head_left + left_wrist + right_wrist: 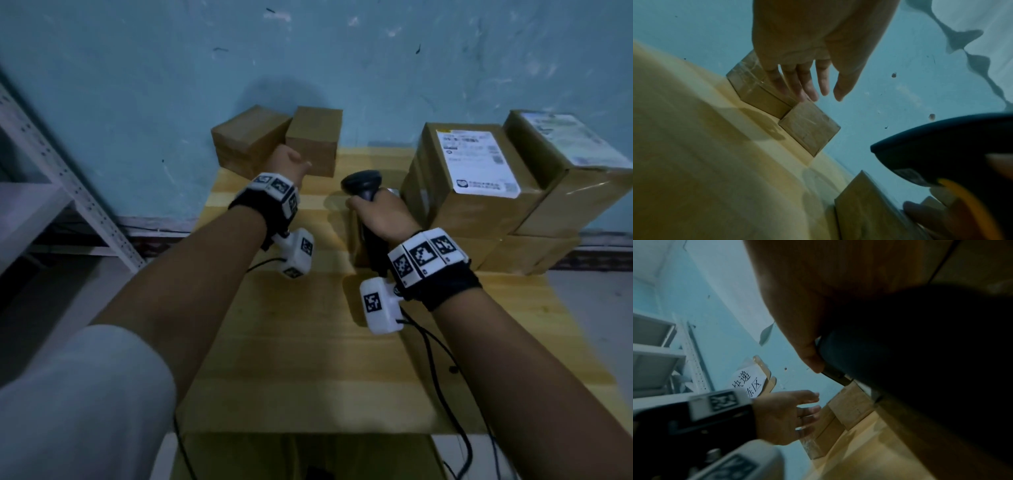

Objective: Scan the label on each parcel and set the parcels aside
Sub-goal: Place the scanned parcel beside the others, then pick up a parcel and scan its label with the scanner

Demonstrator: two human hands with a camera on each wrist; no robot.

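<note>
Two plain brown parcels stand at the table's far left against the wall: a long one (pixel 246 138) and a squarer one (pixel 313 138) beside it. My left hand (pixel 291 166) hovers just in front of them with straight, spread fingers (pixel 807 84) and holds nothing. My right hand (pixel 380 216) grips the handle of a black barcode scanner (pixel 363 183), its head pointing away from me. Stacked parcels sit at the far right, the top ones bearing white labels (pixel 479 161).
The wooden table (pixel 308 342) stretches toward me with bare boards in the middle. A grey metal shelf rack (pixel 51 192) stands to the left. The blue wall (pixel 308 51) runs close behind the parcels. Black cables (pixel 442 359) trail from my wrists.
</note>
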